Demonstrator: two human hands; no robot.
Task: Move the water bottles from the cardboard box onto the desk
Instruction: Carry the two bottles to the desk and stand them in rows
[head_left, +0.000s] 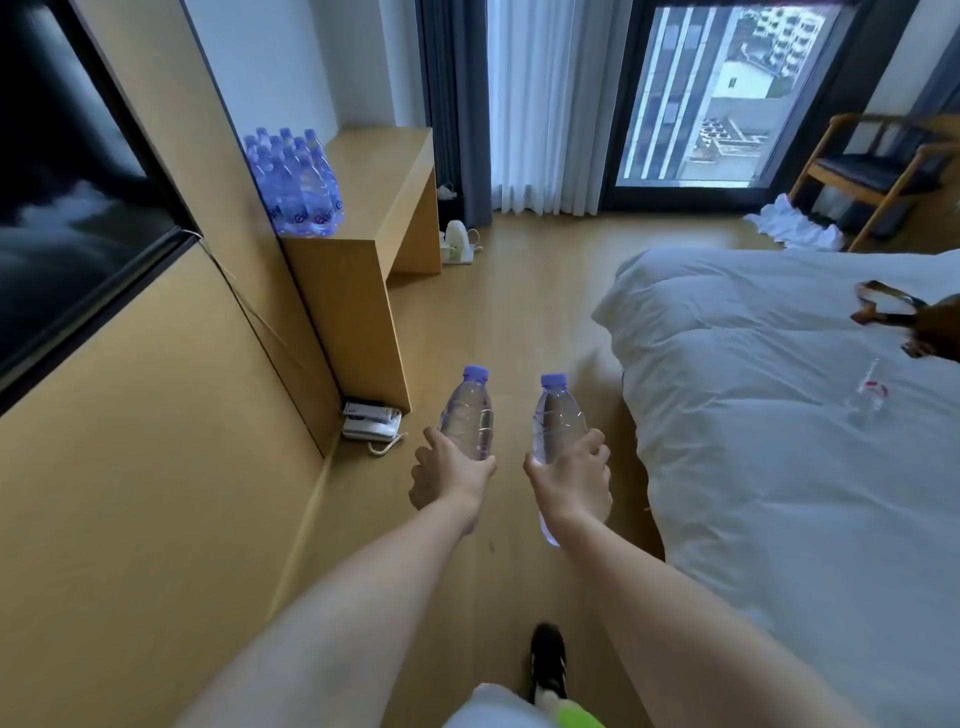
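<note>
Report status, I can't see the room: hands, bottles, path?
Left hand and right hand each grip a clear purple-capped plastic water bottle. Wooden desk ahead, already stacked. Floor path open.

Soft daylight, wide-angle warp.
Lit from the window (722, 93) at top right; dim glare on the TV (67, 171); edges bowed, shoe (548, 660) blurred.
</note>
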